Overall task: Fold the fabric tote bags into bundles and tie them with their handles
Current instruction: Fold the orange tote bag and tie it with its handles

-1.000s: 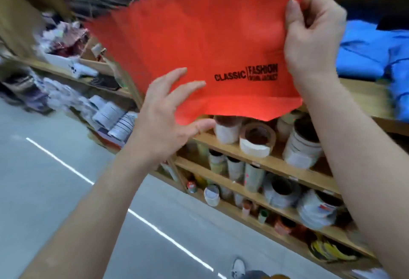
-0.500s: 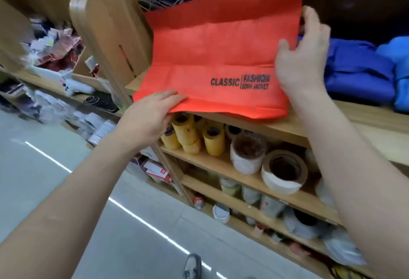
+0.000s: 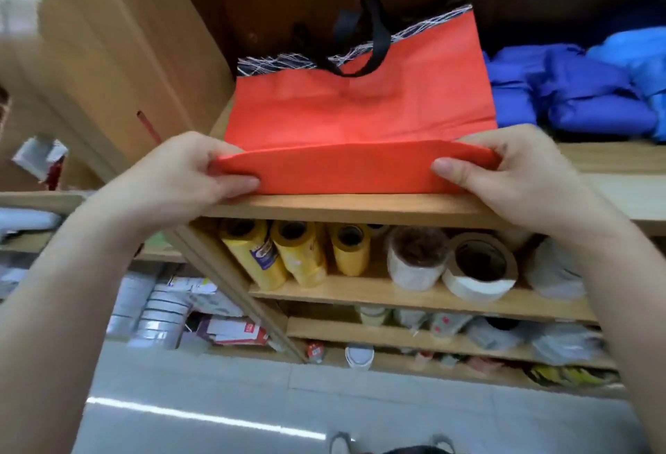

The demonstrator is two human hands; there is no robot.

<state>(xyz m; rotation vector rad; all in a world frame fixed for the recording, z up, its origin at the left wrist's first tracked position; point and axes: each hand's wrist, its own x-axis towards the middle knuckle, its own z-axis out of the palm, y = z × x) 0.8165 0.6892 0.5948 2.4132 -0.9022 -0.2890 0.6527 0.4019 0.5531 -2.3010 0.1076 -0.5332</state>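
Red fabric tote bag (image 3: 360,111) lies flat on the wooden shelf (image 3: 360,209), near centre of view, mouth end toward 12 o'clock, bottom end toward 6 o'clock at the shelf's front edge. Bottom end is turned up & over into a folded strip (image 3: 346,172) running 9-to-3 across the bag's full width. Left hand (image 3: 180,179) pinches the strip's 9 o'clock end, thumb on the near face, fingers curled over the top. Right hand (image 3: 533,183) pinches the 3 o'clock end the same way, thumb pointing in toward the middle. Both forearms come up from approx. 7 & 5 o'clock. At the bag's 12 o'clock edge: a black-and-white scribble-pattern band (image 3: 274,65) w/ a black handle (image 3: 378,39) looping up and flopping over the red panel. At 3 o'clock of the bag, same shelf, apart from it: pile of blue fabric bundles (image 3: 594,93). Next shelf down, below the hands: three yellow rolls (image 3: 299,255) side by side, then white tape rolls (image 3: 479,273) to their 3 o'clock. Lower shelves hold mixed packets, too blurred to name. Grey tiled floor (image 3: 216,399) at 6 o'clock, w/ shoe tips (image 3: 340,443) at the bottom edge.
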